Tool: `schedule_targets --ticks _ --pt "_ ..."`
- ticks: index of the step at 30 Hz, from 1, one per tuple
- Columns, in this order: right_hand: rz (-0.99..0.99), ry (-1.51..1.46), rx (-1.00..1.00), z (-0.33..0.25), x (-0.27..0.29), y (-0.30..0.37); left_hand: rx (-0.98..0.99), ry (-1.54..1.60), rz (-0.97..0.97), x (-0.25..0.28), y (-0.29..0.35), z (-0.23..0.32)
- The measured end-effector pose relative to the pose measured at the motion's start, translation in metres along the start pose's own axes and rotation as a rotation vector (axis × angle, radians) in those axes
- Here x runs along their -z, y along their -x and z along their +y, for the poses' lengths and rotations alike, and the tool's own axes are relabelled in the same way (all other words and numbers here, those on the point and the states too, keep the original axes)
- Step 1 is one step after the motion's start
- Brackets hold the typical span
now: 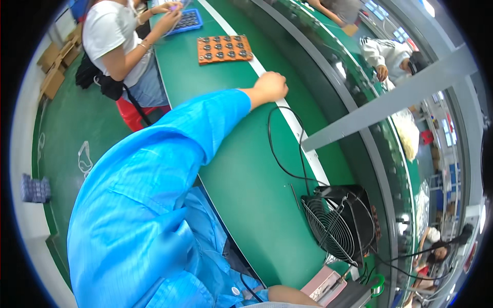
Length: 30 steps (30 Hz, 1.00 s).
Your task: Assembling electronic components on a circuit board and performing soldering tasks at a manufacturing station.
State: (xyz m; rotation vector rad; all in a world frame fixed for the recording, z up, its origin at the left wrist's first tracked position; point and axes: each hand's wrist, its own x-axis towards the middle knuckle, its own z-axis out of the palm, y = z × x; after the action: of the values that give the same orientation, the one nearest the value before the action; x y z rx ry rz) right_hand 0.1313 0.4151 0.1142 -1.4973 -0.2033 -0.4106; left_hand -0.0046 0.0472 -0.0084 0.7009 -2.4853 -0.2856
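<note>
My left arm, in a blue sleeve, reaches far across the green bench. My left hand (272,86) is at the white strip (291,119) along the bench, its fingers curled under. Whatever they hold, if anything, is hidden. Beyond this hand and apart from it lies an orange tray (225,60) with rows of dark, shiny round parts. A black cable loop (270,134) lies just nearer than the hand. At the lower edge, a bit of bare skin, seemingly my right hand or wrist (290,294), shows beside a pink box (324,285); no fingers of it are visible.
A black fan (336,223) with a wire guard stands at the right of the bench. A grey post (375,105) slants across the right side. A green spool (378,285) sits near the pink box. At the far left, another person works beside a blue tray (199,18).
</note>
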Motion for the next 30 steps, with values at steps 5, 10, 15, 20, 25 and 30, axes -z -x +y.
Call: schedule_targets --ticks 5,10,15,20,25,30 --pt "-0.089 0.065 -0.016 -0.019 0.004 0.001 0.02 -0.028 -0.019 0.003 -0.001 0.005" --pt "-0.123 0.138 -0.056 -0.043 -0.006 0.0 0.022 -0.021 -0.018 0.003 -0.002 0.005" --pt "-0.138 0.204 -0.149 -0.077 -0.022 -0.002 0.035 -0.019 0.003 0.004 0.001 0.005" --pt "-0.16 0.257 -0.199 -0.094 -0.037 -0.008 0.035 -0.016 0.029 0.003 0.002 0.0" --pt "-0.21 0.335 -0.231 -0.109 -0.045 -0.01 0.05 -0.013 0.024 0.004 0.002 0.006" --pt "-0.251 0.424 -0.227 -0.115 -0.05 -0.012 0.059 -0.009 0.001 0.003 0.003 0.011"
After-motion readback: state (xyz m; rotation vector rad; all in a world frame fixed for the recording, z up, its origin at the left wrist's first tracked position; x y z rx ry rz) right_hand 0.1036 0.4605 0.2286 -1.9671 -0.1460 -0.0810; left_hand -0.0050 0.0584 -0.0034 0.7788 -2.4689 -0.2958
